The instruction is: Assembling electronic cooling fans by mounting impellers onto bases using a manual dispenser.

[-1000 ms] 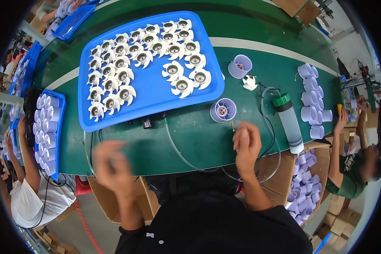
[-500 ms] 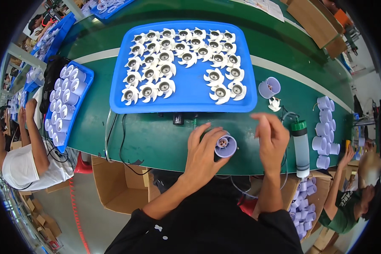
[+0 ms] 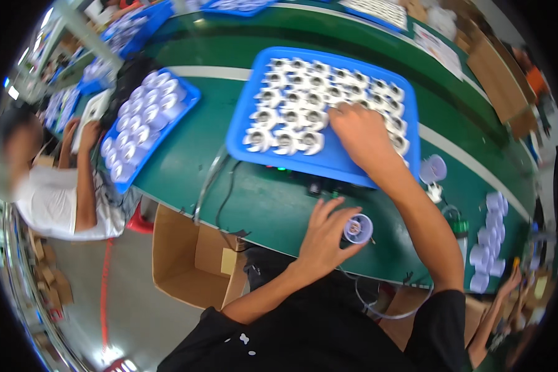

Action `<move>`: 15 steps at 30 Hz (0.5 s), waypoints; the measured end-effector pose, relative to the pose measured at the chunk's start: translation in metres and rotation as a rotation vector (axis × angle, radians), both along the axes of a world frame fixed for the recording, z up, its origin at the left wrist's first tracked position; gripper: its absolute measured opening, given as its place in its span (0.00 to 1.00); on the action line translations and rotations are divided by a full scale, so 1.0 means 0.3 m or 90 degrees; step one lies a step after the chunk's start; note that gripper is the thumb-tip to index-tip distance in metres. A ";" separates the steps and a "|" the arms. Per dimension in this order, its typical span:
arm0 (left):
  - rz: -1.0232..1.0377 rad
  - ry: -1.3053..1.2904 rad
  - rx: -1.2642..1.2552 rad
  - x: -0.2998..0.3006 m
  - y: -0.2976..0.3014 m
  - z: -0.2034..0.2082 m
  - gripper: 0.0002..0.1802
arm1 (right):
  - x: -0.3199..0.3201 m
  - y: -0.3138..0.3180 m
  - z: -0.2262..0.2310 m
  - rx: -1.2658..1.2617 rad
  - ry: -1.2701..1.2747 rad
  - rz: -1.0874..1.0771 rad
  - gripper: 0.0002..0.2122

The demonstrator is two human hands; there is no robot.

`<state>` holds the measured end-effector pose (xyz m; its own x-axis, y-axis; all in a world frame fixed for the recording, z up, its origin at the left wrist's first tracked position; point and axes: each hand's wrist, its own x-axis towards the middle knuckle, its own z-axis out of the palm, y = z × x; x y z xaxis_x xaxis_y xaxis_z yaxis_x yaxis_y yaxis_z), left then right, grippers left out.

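My left hand (image 3: 324,245) is curled around a round lavender plastic housing (image 3: 367,230) at the bench's front edge. Its open mouth faces up, and a metal part shows inside. My right hand (image 3: 361,133) reaches over the blue tray (image 3: 335,158), fingers bent down among the white bladed impellers (image 3: 285,141). The fingertips are hidden under the hand, so whatever they pinch cannot be made out. The impellers stand in rows, each with a dark round hub. Right of the tray are another lavender housing (image 3: 434,167) and a loose white impeller (image 3: 434,193).
At left, a blue tray (image 3: 195,96) holds several lavender housings. More housings (image 3: 490,235) are stacked at right, near a green-capped bottle (image 3: 459,226) partly hidden by my arm. Cables (image 3: 220,201) cross the bench. A cardboard box (image 3: 186,263) stands below, and a co-worker (image 3: 56,198) sits at left.
My right hand has moved from beside the housing up and forward over the impeller tray. My left hand still holds the housing. The whole view has shifted and tilted.
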<state>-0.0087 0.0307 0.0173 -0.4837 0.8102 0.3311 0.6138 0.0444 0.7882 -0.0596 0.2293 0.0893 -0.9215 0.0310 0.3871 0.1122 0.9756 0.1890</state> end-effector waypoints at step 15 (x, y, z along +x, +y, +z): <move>-0.022 -0.010 -0.002 0.022 -0.001 -0.009 0.33 | 0.076 0.004 0.012 0.171 -0.038 0.014 0.02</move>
<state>-0.0022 0.0305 0.0148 -0.4614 0.8271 0.3209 0.6020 0.0262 0.7981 -0.0367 0.2305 0.0928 -0.9422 -0.0858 0.3238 0.0726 0.8914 0.4473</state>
